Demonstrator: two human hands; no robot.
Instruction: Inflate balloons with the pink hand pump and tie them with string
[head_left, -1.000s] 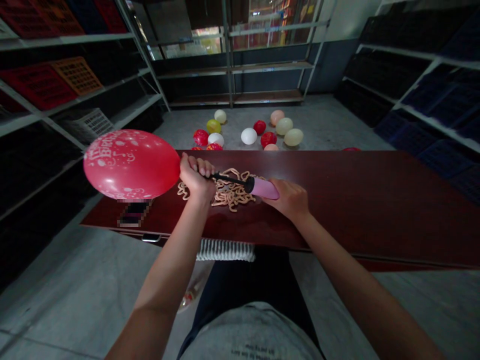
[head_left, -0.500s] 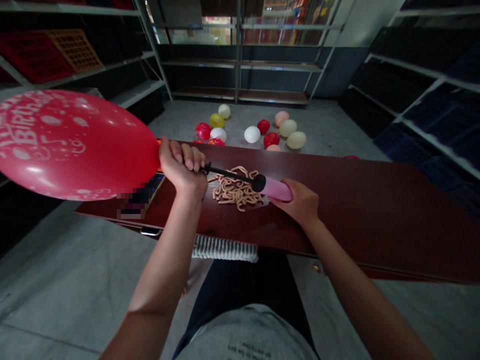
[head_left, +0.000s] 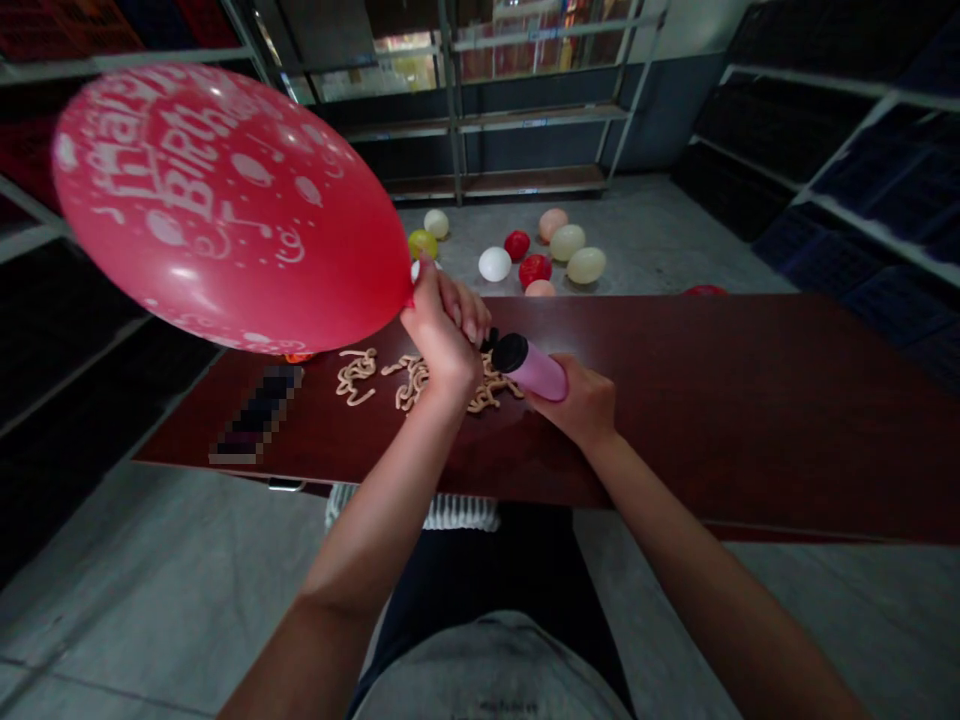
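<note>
A large inflated red balloon (head_left: 247,220) with white birthday lettering juts up and left from my left hand (head_left: 448,325). That hand is closed around the balloon's neck and the black end of a balloon pump; the fingers hide where the two meet. The pump's pink barrel (head_left: 541,372) sits in my right hand (head_left: 589,400), which is wrapped around its lower end. The black rod is mostly inside the barrel, so the two hands are close together. Beneath them, uninflated beige long balloons (head_left: 356,378) lie in loose piles on the dark red table (head_left: 720,410).
A phone-like dark object (head_left: 259,415), pixelated, lies at the table's left. Several inflated balloons (head_left: 495,264) rest on the floor beyond the table. Metal shelves (head_left: 517,180) stand at the back, with dark crates (head_left: 862,240) at the right.
My left hand has moved right toward my right hand, pushing the black rod into the pink barrel. The red balloon has shifted right and up with it, uncovering the table's left part.
</note>
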